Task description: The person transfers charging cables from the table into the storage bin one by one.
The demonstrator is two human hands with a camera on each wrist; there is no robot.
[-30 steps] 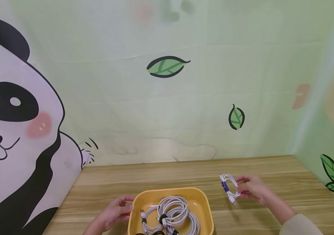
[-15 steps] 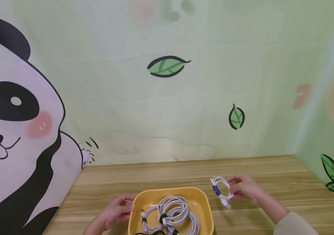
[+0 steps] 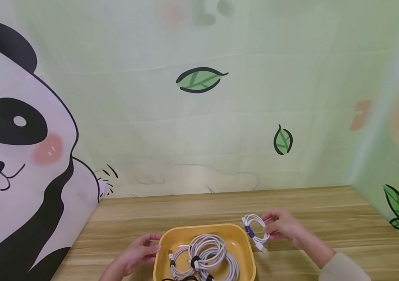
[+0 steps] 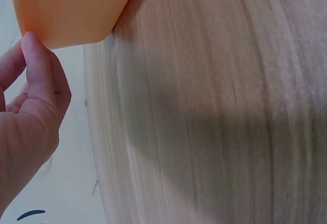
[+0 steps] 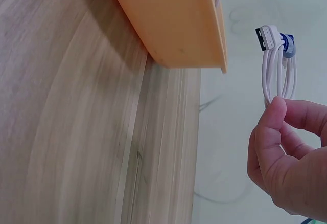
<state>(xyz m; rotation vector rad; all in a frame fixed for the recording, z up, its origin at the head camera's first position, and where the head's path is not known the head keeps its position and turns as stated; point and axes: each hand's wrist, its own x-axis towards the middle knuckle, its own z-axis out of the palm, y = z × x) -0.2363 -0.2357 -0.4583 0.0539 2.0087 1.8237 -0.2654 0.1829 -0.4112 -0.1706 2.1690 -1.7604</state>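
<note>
My right hand (image 3: 284,227) pinches a coiled white USB cable (image 3: 257,239) between thumb and fingertips, just beyond the right rim of a yellow plastic bin (image 3: 250,249). A blue tie (image 5: 288,45) binds the coil, and its USB plug (image 5: 267,38) points away from the fingers. My left hand (image 3: 139,253) holds the bin's left rim, thumb tip (image 4: 31,42) on the edge. Inside the bin lie several coiled grey-white cables (image 3: 206,251) with black ties. A black cable (image 3: 185,278) shows at the lower edge of the head view, where the bin's near side is cut off.
The bin stands on a wood-grain table (image 3: 132,212). Behind it hangs a pale green backdrop (image 3: 143,117) with printed leaves, and a large panda print (image 3: 27,156) is at the left.
My right hand has moved left and slightly down with the white USB cable, from well right of the bin to close by its right rim. The left hand and the bin have stayed put.
</note>
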